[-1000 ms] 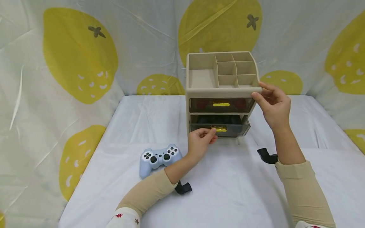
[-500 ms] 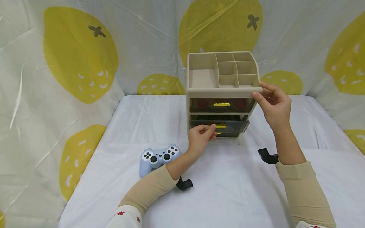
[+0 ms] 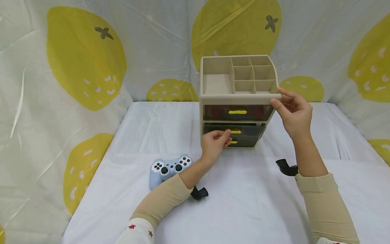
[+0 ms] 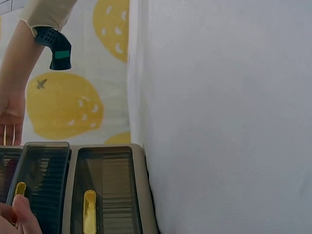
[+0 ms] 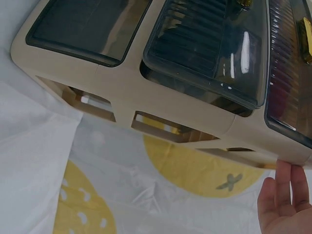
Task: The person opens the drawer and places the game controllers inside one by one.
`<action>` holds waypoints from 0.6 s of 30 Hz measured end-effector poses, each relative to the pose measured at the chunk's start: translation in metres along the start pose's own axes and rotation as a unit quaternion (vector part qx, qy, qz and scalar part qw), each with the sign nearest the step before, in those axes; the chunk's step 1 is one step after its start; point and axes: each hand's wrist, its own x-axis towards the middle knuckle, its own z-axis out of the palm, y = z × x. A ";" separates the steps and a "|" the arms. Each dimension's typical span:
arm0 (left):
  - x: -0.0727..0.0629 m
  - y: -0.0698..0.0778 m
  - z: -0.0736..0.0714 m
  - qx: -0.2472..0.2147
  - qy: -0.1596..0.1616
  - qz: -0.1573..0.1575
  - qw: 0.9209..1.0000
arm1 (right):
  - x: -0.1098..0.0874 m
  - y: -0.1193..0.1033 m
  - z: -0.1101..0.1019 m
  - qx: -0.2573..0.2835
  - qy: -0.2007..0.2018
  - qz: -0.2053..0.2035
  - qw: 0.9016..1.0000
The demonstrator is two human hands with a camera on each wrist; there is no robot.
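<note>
A beige desktop drawer organizer (image 3: 240, 99) stands at the back of the table, with open compartments on top and smoky clear drawers below. My left hand (image 3: 211, 147) pinches the gold handle (image 3: 235, 131) of the middle drawer (image 3: 252, 130), which juts slightly from the frame. The right wrist view shows this middle drawer (image 5: 195, 53) standing proud of its neighbours. My right hand (image 3: 296, 117) grips the organizer's upper right front corner, thumb in front and fingers at the side. In the right wrist view, its fingers (image 5: 284, 187) meet the beige side edge.
A light blue game controller (image 3: 172, 167) lies on the white cloth (image 3: 250, 203), partly behind my left forearm. Dark red shapes show through the top drawer (image 3: 259, 113). A lemon-print curtain (image 3: 158, 40) hangs behind and at the sides. Black camera mounts (image 3: 286, 167) stick out from both wrists.
The middle drawer has slid inward, from well out to almost flush, with my left hand moving along with it. The lower drawer's front has come into view. My right hand keeps its grip.
</note>
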 end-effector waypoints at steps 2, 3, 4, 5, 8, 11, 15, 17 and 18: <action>0.001 0.000 0.000 0.002 0.002 0.002 1.000 | 0.000 0.001 0.000 0.003 -0.001 -0.002 1.000; 0.002 -0.001 0.000 0.003 0.002 0.003 1.000 | 0.000 0.001 0.000 0.003 -0.001 -0.003 1.000; 0.003 0.000 0.000 0.004 0.003 0.002 1.000 | 0.000 0.001 0.000 0.008 -0.002 -0.004 1.000; 0.003 0.000 0.001 0.005 0.004 0.002 1.000 | 0.001 0.001 0.000 0.011 -0.003 -0.005 1.000; 0.004 0.000 0.001 0.007 0.007 -0.003 1.000 | 0.001 0.002 0.001 0.024 -0.005 -0.008 1.000; 0.005 0.001 0.001 0.007 0.010 -0.007 1.000 | 0.000 0.002 0.002 0.026 -0.004 -0.008 1.000; 0.006 0.001 0.001 0.008 0.012 -0.010 1.000 | -0.001 0.001 0.002 0.016 -0.002 -0.007 1.000; 0.006 0.001 0.001 0.006 0.012 -0.011 1.000 | -0.001 0.001 0.002 0.012 -0.002 -0.007 1.000; 0.006 0.001 0.001 0.004 0.012 -0.011 1.000 | -0.001 0.001 0.002 0.014 -0.002 -0.008 1.000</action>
